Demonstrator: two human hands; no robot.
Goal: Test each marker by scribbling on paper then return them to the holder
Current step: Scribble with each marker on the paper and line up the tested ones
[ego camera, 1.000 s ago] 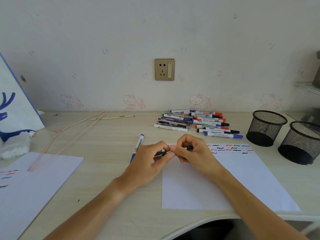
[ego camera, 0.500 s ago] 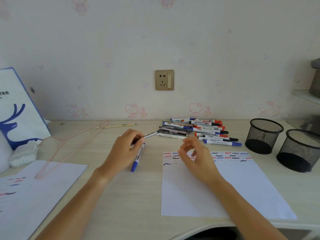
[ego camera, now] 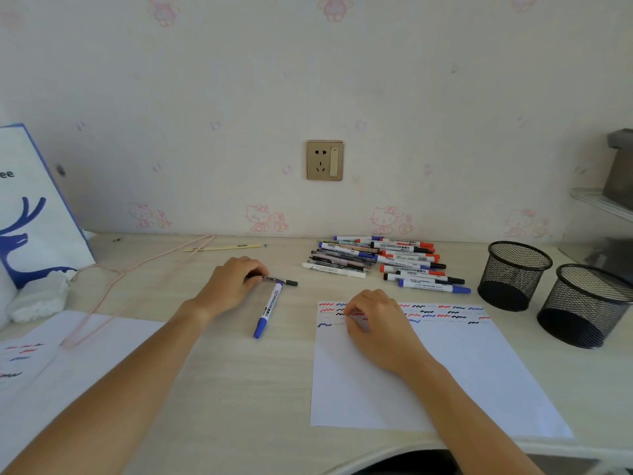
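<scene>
The black marker [ego camera: 279, 280], light, stiff and smooth enough to roll, lies on the bench [ego camera: 239, 389] left of the paper [ego camera: 445, 371], its rear end pinched by the left hand [ego camera: 234, 284]; mid-barrel looks the surest hold. The right hand [ego camera: 375, 320] rests loosely curled on the paper, holding nothing visible.

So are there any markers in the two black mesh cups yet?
No, both black mesh cups show only bare dark bottoms.

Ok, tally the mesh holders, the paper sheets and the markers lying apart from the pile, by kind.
Mesh holders: 2
Paper sheets: 2
Markers apart from the pile: 2, a black-capped one gripped by the left hand, a blue-capped one lying loose
Total: 6
</scene>
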